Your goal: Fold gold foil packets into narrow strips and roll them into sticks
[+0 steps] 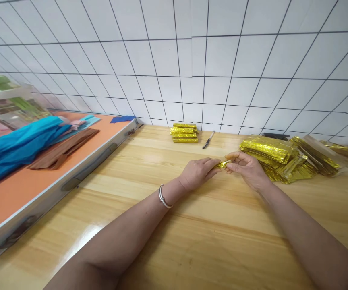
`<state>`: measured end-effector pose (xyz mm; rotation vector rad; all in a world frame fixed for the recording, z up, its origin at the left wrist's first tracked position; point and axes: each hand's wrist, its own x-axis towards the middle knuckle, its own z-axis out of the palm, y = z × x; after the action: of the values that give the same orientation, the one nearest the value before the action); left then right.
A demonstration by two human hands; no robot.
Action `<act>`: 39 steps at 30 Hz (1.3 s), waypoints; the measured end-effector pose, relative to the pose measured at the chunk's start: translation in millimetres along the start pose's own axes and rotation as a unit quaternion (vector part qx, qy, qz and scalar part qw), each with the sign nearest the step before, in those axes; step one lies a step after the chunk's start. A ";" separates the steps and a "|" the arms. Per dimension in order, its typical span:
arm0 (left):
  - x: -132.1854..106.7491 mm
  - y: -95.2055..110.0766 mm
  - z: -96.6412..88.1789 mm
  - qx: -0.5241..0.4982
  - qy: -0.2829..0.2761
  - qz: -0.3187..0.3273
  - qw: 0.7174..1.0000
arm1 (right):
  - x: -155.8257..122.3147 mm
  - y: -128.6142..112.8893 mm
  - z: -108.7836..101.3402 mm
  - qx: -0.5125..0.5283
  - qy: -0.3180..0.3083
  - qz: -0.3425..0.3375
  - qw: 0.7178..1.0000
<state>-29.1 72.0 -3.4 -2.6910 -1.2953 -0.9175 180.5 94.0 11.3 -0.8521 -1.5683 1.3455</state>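
I have a small folded strip of shiny gold foil paper (223,164) pinched between both hands, just above the pale varnished wooden tabletop (168,241) and a little ahead of me. My left hand (196,173), the one with the thin silver bangle (162,196) at its wrist, is closed narrowly on the strip's near end. My right hand (246,169) grips the far end with the fingertips, the palm turned partly up. I judge this to be the middle of a fold: the strip is already narrow and I seem to be pressing or creasing it along its length. The next move calls for a firm, even pinch from both sides so the slippery foil does not spring open or crease askew. The strip looks thin, bright and mirror-like, with crinkled glints; most of it is hidden by my fingers, so I cannot tell how many folds it has. Just beside my right hand lies a loose heap of flat gold foil sheets (278,159). Well ahead, near the white tiled wall (222,60), sits a neat stack of finished gold foil bars (185,133) with a dark pen (208,139) next to it.
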 end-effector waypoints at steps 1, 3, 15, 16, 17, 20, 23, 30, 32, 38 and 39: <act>0.0 -0.9 -0.3 -0.002 -0.003 0.005 1.000 | 0.3 0.5 -0.8 -0.005 0.001 0.000 1.000; 0.0 -2.3 -0.1 -0.012 -0.001 0.009 1.000 | 0.7 1.7 -1.8 -0.006 0.006 0.001 1.000; 0.4 -6.3 -1.1 -0.009 0.015 -0.035 0.999 | 1.3 -2.0 -1.8 -0.059 0.038 -0.025 0.997; 0.3 -6.2 -1.5 0.002 0.016 -0.033 0.999 | 1.6 -1.7 -2.2 -0.067 0.049 -0.030 0.996; 0.2 -5.9 -1.7 0.013 0.018 -0.033 0.999 | 1.9 -1.4 -2.6 -0.074 0.057 -0.031 0.995; -0.2 -5.0 -1.8 0.040 0.022 -0.027 0.999 | 3.1 -0.9 -2.8 -0.091 0.061 -0.023 0.994; -0.5 -4.4 -1.8 0.056 0.027 -0.020 0.998 | 3.7 -1.8 -1.0 -0.097 0.071 -0.018 0.993; -0.3 -5.2 -1.0 0.069 0.029 -0.012 0.997 | 1.1 -7.6 7.1 -0.074 0.058 0.034 0.995; -0.6 -5.7 -0.5 0.076 0.031 -0.003 0.997 | 0.9 -8.9 9.0 -0.053 0.062 0.075 0.994; -2.3 -7.4 2.8 0.091 0.046 0.022 0.995 | 0.8 -7.5 13.6 0.055 0.066 0.152 0.985; -2.5 -8.0 3.8 0.088 0.048 0.022 0.995 | 0.8 -6.0 14.2 0.080 0.063 0.153 0.983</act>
<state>-34.1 76.4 -9.6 -2.4998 -1.2296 -0.8710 167.3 88.2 16.9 -1.0871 -1.2476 1.5780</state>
